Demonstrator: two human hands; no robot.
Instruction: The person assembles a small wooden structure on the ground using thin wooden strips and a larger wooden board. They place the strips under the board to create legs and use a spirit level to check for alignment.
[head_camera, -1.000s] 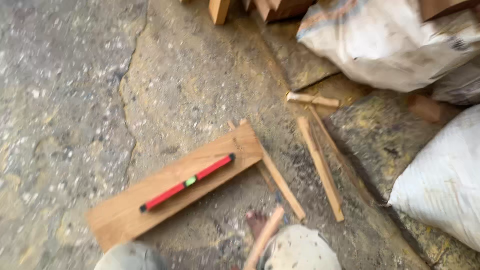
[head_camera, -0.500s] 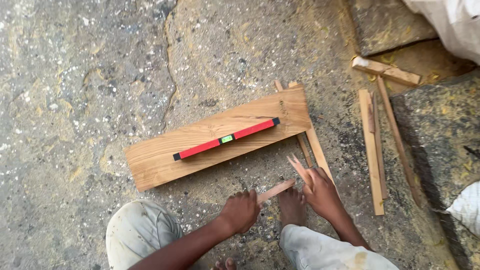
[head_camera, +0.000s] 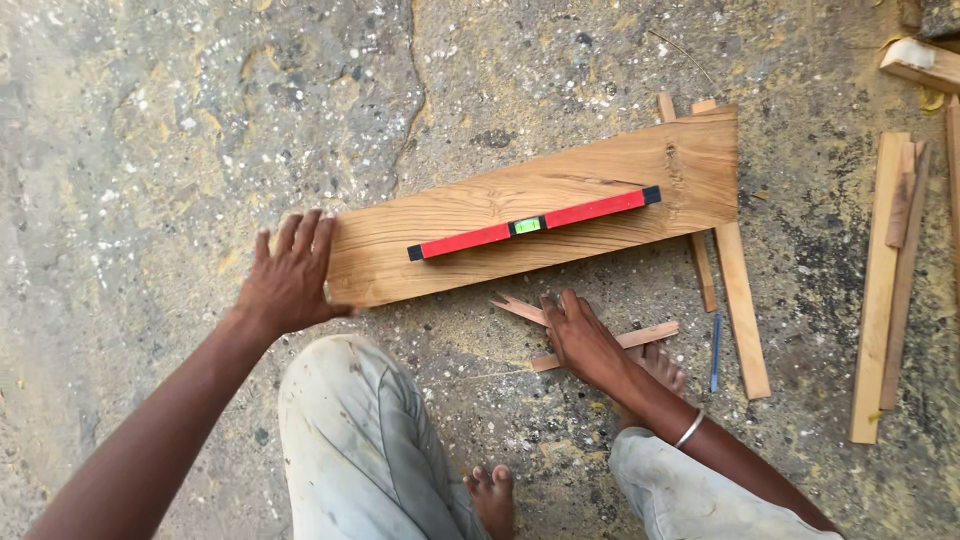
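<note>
On the rough concrete ground (head_camera: 150, 120), a wooden plank (head_camera: 560, 195) is lying at a slant in front of the crouching person, with a red spirit level (head_camera: 533, 224) resting along its top face. The left hand (head_camera: 288, 275) is spreading flat, fingers open, against the plank's near left end, pressing on it rather than gripping it. The right hand (head_camera: 582, 338) is resting just below the plank's front edge, fingers extended and lying on a thin wooden strip (head_camera: 640, 336) on the ground; whether it is actually pinching the strip I cannot tell. A metal bangle (head_camera: 689, 428) is sitting on that wrist. 2 narrow battens (head_camera: 742, 300) are poking out from under the plank's right end, and a blue pencil (head_camera: 716, 350) is lying just beside them. Farther right, well apart from both hands, several longer wood slats (head_camera: 880, 290) are lying side by side.
</note>
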